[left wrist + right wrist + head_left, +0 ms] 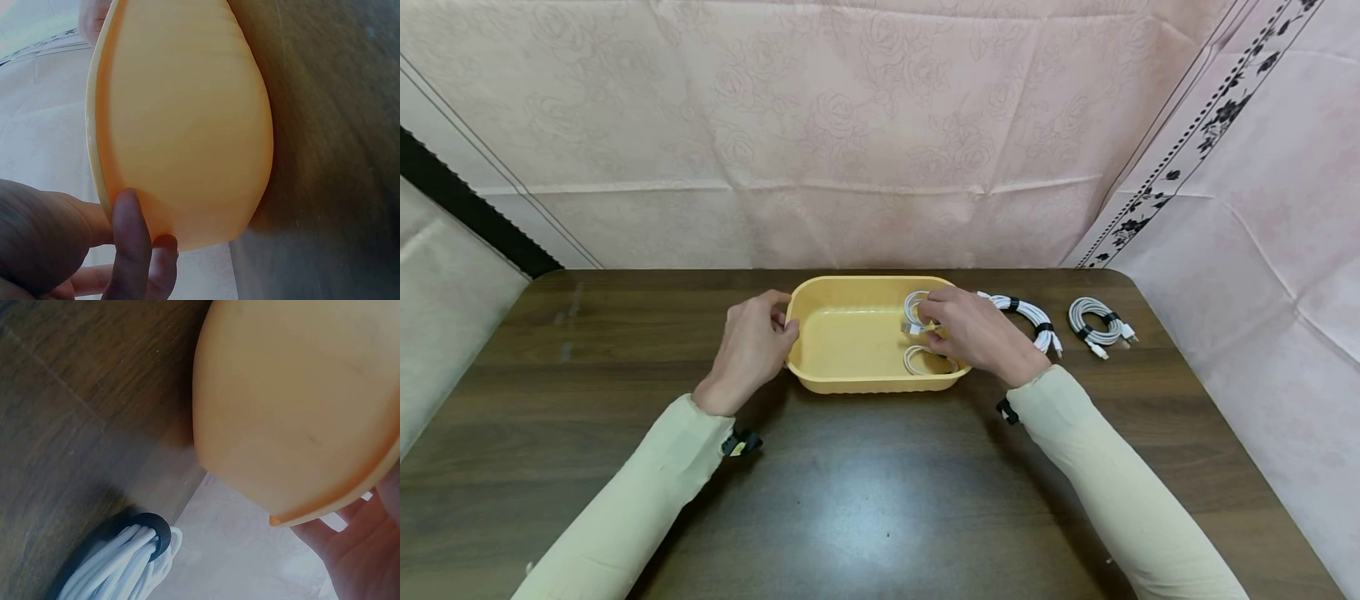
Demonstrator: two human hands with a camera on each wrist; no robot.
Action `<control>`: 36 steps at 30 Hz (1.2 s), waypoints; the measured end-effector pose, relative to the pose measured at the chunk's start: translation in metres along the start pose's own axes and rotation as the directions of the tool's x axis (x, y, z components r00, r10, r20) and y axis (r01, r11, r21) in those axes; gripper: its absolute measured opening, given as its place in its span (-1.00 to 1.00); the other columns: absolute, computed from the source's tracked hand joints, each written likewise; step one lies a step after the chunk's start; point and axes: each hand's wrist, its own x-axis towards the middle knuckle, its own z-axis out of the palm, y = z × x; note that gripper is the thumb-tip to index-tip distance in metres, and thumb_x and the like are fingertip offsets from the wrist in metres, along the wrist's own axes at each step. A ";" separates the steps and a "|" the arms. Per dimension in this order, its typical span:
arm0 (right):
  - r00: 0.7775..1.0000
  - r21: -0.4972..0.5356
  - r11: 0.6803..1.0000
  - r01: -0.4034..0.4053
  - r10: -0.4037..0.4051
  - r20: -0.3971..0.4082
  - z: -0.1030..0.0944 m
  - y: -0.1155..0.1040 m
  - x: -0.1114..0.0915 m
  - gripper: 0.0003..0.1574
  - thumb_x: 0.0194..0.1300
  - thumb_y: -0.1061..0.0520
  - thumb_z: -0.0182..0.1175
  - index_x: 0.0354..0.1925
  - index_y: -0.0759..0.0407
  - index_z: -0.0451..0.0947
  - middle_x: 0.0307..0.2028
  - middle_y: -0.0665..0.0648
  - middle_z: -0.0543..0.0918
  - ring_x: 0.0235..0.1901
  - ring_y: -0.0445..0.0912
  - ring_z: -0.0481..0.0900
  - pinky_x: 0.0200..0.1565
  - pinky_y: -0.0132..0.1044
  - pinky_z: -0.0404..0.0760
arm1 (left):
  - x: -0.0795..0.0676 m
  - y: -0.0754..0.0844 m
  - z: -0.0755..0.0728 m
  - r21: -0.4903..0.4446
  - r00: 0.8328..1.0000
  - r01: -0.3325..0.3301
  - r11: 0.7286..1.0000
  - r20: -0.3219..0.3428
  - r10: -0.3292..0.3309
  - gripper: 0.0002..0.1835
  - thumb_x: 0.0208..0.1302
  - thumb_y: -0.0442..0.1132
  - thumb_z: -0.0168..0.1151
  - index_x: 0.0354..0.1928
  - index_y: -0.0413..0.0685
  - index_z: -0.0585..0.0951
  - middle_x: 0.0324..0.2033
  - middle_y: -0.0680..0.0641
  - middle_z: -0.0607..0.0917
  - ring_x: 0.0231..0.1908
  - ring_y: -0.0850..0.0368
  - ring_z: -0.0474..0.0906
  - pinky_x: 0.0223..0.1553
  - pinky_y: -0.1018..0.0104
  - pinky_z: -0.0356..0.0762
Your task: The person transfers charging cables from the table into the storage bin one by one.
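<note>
A yellow plastic basket [842,337] stands on the table, seen from outside in both wrist views. My left hand [747,346] grips its left end, fingertips against the outer wall [187,112] just under the rim. Over the basket's right end, my right hand [976,329] reaches inside with bent fingers and pinches a coiled white cable [909,310] with a USB plug [913,328]. A loop of thin white cable [912,364] shows below those fingers on the basket's floor. How the loops join is hidden by the hand.
Right of the basket lies a coiled white cable [1037,318] bound with black straps, close beside my right wrist. Another strapped coil [1078,320] lies farther right. The brown wooden table [865,483] meets patterned cloth [850,125] at its back and sides.
</note>
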 end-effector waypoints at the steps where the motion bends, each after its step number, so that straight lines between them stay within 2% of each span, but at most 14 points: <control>1: 1.000 -0.002 1.000 -0.002 0.002 0.003 0.000 0.000 0.000 -0.82 0.18 0.19 0.41 -0.34 0.06 0.55 -0.32 0.02 0.60 -0.38 -0.13 0.45 -0.37 -0.26 0.48 | 0.000 0.000 0.000 0.000 1.000 0.001 1.000 0.001 -0.001 -0.58 0.42 -0.29 0.19 0.26 -0.29 0.53 -0.26 -0.20 0.68 -0.39 0.03 0.65 -0.52 0.35 0.62; 14: 1.000 -0.033 0.999 -0.008 0.009 0.027 0.003 -0.001 0.002 -0.81 0.20 0.15 0.43 -0.37 0.04 0.56 -0.33 0.01 0.59 -0.40 -0.13 0.44 -0.36 -0.26 0.47 | 0.000 0.000 0.000 -0.007 1.000 0.010 1.000 0.011 -0.010 -0.58 0.43 -0.29 0.19 0.27 -0.29 0.52 -0.26 -0.20 0.67 -0.43 0.04 0.64 -0.54 0.36 0.62; 36: 0.997 -0.017 0.999 -0.027 0.028 0.076 0.003 -0.002 0.003 -0.79 0.23 0.08 0.45 -0.36 0.03 0.57 -0.33 0.01 0.58 -0.42 -0.13 0.45 -0.38 -0.28 0.47 | 0.000 0.001 -0.001 0.007 1.000 -0.001 1.000 0.000 0.001 -0.59 0.42 -0.30 0.19 0.25 -0.30 0.54 -0.28 -0.20 0.68 -0.38 0.03 0.63 -0.51 0.39 0.59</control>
